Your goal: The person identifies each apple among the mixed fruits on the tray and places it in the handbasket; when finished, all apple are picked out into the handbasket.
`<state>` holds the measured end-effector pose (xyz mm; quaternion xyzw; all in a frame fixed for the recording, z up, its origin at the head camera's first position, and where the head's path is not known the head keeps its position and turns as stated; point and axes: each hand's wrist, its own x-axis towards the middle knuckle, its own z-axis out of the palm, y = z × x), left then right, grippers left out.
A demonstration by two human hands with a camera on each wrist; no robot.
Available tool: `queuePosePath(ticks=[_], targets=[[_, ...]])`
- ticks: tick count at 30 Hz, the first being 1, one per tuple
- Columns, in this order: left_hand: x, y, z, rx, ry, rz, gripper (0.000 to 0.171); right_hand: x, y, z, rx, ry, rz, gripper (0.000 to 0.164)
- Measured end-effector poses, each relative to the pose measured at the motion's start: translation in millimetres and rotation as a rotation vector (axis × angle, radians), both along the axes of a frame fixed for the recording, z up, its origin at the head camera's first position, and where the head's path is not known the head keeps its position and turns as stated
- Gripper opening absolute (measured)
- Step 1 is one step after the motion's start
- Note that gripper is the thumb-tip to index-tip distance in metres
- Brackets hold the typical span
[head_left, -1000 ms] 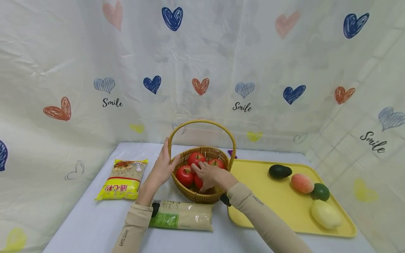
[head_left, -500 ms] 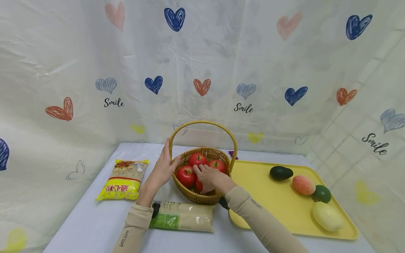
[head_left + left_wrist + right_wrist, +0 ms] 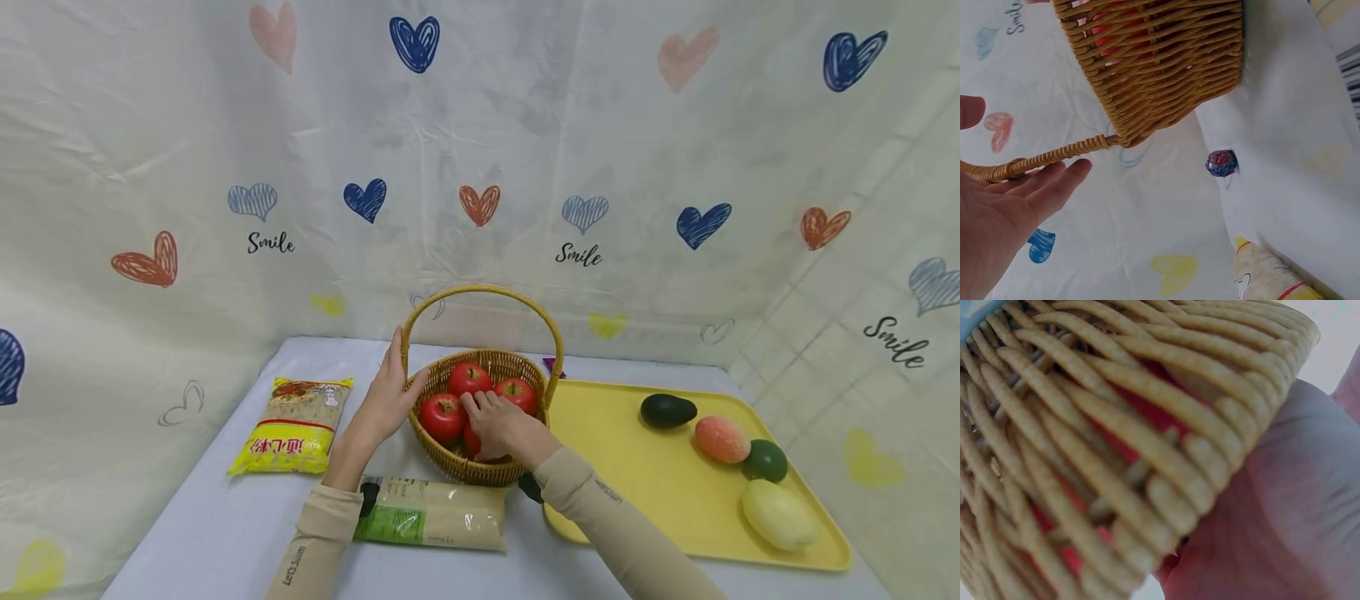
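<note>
A brown wicker basket (image 3: 482, 474) with a tall arched handle (image 3: 482, 289) stands on the table and holds several red apples (image 3: 442, 419). My left hand (image 3: 386, 400) is at the basket's left side; in the left wrist view its straight fingers (image 3: 1063, 187) lie against the handle. Inside the basket, my right hand (image 3: 501, 427) has its fingers bent over the front apple (image 3: 471, 442), gripping it and covering most of it. From the right wrist, the basket's woven wall (image 3: 1116, 425) hides the fingertips, and red shows through the gaps.
A yellow tray (image 3: 622, 475) on the right bears an avocado (image 3: 667, 411), a peach-coloured fruit (image 3: 722, 439), a dark green fruit (image 3: 765, 461) and a pale yellow fruit (image 3: 778, 515). A yellow pasta bag (image 3: 288, 425) lies left; a beige-green packet (image 3: 435, 514) lies before the basket.
My right hand has shifted slightly right over the front apple, its fingers drawing in. The left hand stays against the handle. The whole view has moved a little.
</note>
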<state>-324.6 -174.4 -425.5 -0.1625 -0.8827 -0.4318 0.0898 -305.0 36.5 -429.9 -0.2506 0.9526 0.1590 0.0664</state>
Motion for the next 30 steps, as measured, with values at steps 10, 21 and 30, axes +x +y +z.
queuePosePath(ticks=[10, 21, 30], targets=[[1.8, 2.7, -0.3, -0.006, -0.018, -0.004, 0.088, 15.1, 27.9, -2.7, -0.313, -0.096, 0.043, 0.074], [8.4, 3.7, 2.3, -0.144, -0.006, 0.035, 0.091, 41.3, 59.2, -3.3, -0.54, -0.149, 0.058, 0.067], [34.8, 13.9, 20.5, -0.361, 0.04, 0.045, 0.087, 64.4, 91.2, -9.3, -0.681, -0.088, 0.06, 0.065]])
